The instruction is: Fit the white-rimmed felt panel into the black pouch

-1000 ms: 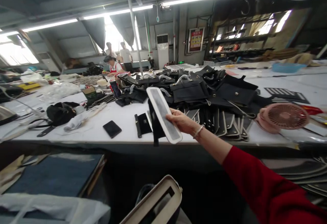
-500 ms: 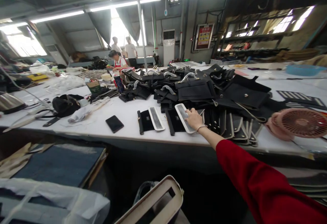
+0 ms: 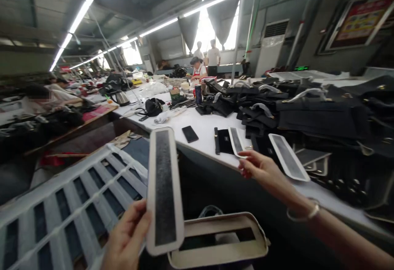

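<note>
My left hand [image 3: 126, 237] is at the bottom of the view and grips the lower end of a long cream-edged strip with a dark centre [image 3: 163, 188], held upright. My right hand [image 3: 261, 170] hovers with its fingers apart just off the edge of the white table [image 3: 203, 126] and holds nothing. Two like strips lie on the table past it, one close to its fingertips [image 3: 237, 140] and one to its right [image 3: 287, 156], each on a black piece. Below my hands sits a cream frame with a long slot [image 3: 218, 241].
A big pile of black bag pieces [image 3: 308, 110] covers the table's right side. A black phone [image 3: 190, 133] lies near the edge. A white slatted rack [image 3: 61, 204] is at lower left. People work at the far end [image 3: 198, 67] and at the left bench [image 3: 37, 97].
My right hand laid its strip on the table and drew back empty. My left hand came up holding another strip. The view swung left and closer to the table edge.
</note>
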`<state>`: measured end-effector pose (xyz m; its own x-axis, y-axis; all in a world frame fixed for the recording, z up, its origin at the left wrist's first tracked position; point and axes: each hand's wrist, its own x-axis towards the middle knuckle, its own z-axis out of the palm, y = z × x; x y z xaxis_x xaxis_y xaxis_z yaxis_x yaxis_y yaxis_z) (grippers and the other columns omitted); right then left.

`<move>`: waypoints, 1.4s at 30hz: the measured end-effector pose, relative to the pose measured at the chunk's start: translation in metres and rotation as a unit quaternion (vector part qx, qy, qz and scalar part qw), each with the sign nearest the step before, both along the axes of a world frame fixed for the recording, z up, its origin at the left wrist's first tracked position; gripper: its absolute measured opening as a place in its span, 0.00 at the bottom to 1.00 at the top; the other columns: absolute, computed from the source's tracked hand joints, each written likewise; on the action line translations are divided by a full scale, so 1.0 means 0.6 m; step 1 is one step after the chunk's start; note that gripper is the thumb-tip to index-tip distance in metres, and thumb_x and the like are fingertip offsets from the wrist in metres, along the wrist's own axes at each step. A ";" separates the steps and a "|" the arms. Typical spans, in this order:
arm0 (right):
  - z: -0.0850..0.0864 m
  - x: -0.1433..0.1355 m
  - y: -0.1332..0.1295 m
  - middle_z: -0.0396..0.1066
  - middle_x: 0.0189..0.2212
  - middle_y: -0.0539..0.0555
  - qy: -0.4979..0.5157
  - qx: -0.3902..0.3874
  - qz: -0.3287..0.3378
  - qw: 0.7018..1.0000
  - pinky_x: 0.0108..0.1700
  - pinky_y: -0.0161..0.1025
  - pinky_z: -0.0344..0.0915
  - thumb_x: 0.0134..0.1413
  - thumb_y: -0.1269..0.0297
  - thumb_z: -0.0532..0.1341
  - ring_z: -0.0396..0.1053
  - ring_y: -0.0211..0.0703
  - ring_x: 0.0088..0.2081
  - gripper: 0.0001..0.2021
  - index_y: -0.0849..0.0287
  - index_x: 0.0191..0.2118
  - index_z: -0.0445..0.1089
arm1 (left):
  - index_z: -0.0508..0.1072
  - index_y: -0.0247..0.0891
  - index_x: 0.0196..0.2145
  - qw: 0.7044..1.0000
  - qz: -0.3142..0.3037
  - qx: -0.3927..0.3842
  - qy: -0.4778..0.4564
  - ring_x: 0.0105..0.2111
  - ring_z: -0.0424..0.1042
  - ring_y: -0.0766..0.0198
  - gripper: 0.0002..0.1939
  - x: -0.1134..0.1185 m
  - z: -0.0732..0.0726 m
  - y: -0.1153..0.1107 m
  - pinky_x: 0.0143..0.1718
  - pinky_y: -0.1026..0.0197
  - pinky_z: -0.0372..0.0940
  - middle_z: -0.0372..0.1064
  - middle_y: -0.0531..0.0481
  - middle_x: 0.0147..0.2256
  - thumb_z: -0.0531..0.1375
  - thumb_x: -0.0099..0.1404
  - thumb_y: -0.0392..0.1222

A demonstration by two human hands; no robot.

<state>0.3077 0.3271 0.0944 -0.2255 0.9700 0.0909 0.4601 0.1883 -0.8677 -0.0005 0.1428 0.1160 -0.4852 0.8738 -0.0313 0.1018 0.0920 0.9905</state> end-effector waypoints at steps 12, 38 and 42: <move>0.075 -0.125 -0.168 0.68 0.50 0.56 0.214 -0.115 0.097 0.965 0.38 0.42 0.73 0.41 0.62 0.68 0.71 0.48 0.43 0.43 0.49 0.64 0.53 | 0.65 0.47 0.51 0.909 -0.147 0.238 0.308 0.26 0.75 0.62 0.15 0.185 -0.063 0.001 0.27 0.62 0.68 0.72 0.48 0.35 0.52 0.72 0.54; -0.006 -0.044 -0.132 0.58 0.61 0.60 -0.065 0.277 0.236 0.929 0.60 0.43 0.67 0.56 0.67 0.64 0.61 0.50 0.62 0.38 0.51 0.68 0.46 | 0.65 0.46 0.47 0.976 0.016 0.093 0.198 0.46 0.71 0.59 0.15 0.023 -0.083 -0.007 0.52 0.52 0.65 0.70 0.52 0.44 0.63 0.64 0.43; -0.018 -0.035 -0.130 0.59 0.61 0.60 -0.089 0.263 0.245 0.929 0.60 0.43 0.66 0.55 0.67 0.64 0.62 0.50 0.61 0.39 0.51 0.69 0.45 | 0.65 0.45 0.43 0.976 -0.029 0.026 0.214 0.41 0.73 0.58 0.12 0.022 -0.076 -0.012 0.45 0.54 0.66 0.71 0.53 0.39 0.62 0.64 0.45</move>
